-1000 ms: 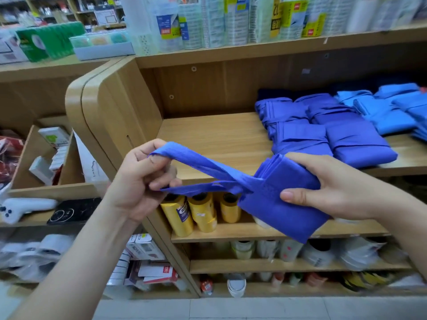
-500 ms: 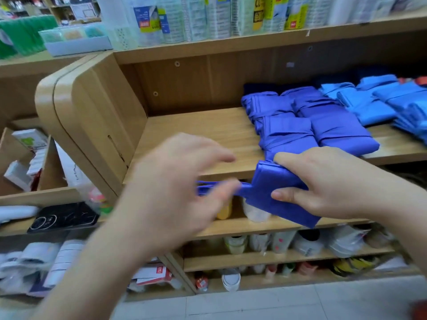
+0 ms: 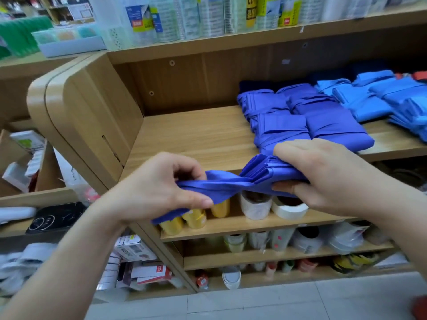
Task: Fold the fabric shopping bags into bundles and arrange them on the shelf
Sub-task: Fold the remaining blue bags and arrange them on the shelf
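A royal-blue fabric bag is held in the air in front of the wooden shelf. My right hand grips its folded body from above, thumb underneath. My left hand pinches the bag's twisted handle strip, which stretches left from the fold and hangs out below my palm. On the shelf behind lie several folded royal-blue bundles, and further right several lighter blue bundles.
The shelf's left half is bare wood beside a rounded end panel. Yellow rolls and white tape rolls stand on the shelf below. Bottles and packs line the top shelf. Boxes and a black device sit at left.
My left hand has swung the handle strip from up at the left down and across toward the folded body, and it now pinches the strip lower, closer to my right hand.
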